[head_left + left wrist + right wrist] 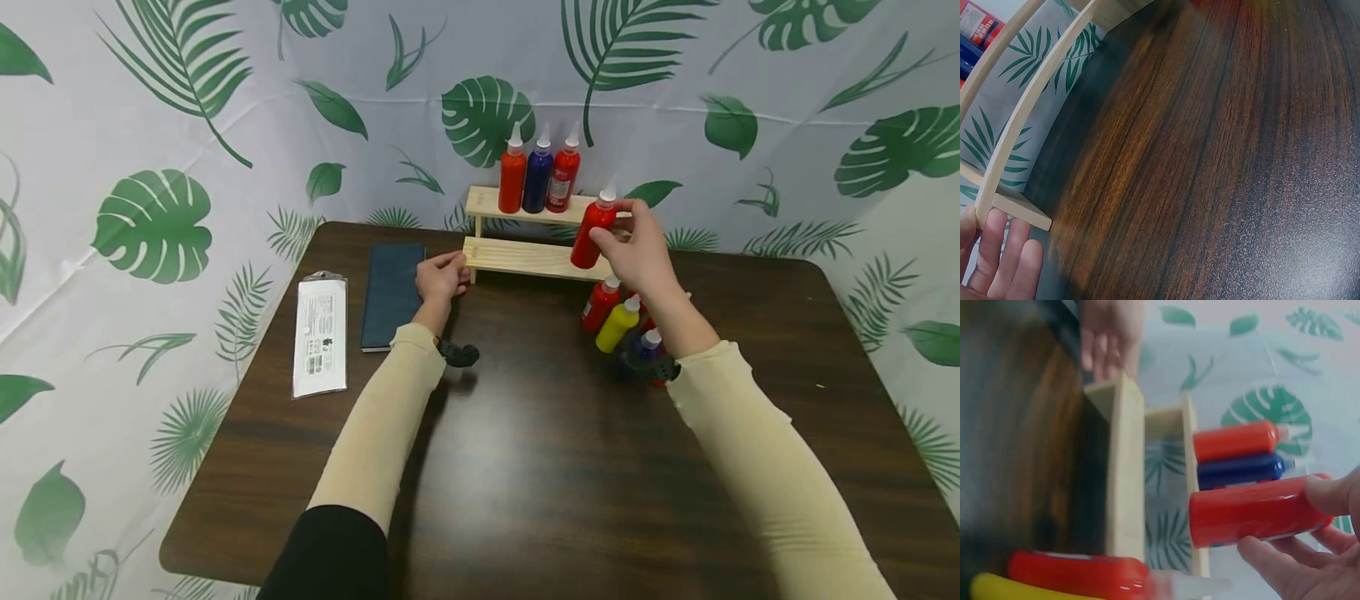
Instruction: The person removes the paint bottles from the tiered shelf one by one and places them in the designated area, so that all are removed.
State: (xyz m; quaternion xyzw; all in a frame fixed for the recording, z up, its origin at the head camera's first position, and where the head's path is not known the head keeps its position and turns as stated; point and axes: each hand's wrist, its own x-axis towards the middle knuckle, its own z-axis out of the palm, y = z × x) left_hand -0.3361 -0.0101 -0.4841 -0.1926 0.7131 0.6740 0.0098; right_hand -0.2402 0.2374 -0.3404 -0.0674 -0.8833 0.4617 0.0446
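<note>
My right hand [641,248] grips a red squeeze bottle [592,236] with a white nozzle, thumb on one side and fingers on the other. The bottle is upright, overlapping the right part of the two-tier wooden rack [525,257] in the head view. At the rack's left end, my left hand [441,277] pinches the lower shelf; in the left wrist view the thumb and fingers [994,240] meet at its corner. On the upper shelf stand an orange-red bottle [512,179], a dark blue bottle [537,177] and another red bottle [563,177].
Several bottles stand on the table below my right forearm, among them a red one [600,304], a yellow one [617,327] and a blue one [649,340]. Left of the rack lie a dark notebook [390,292] and a white package [320,333]. A leaf-patterned cloth [420,75] hangs behind the table.
</note>
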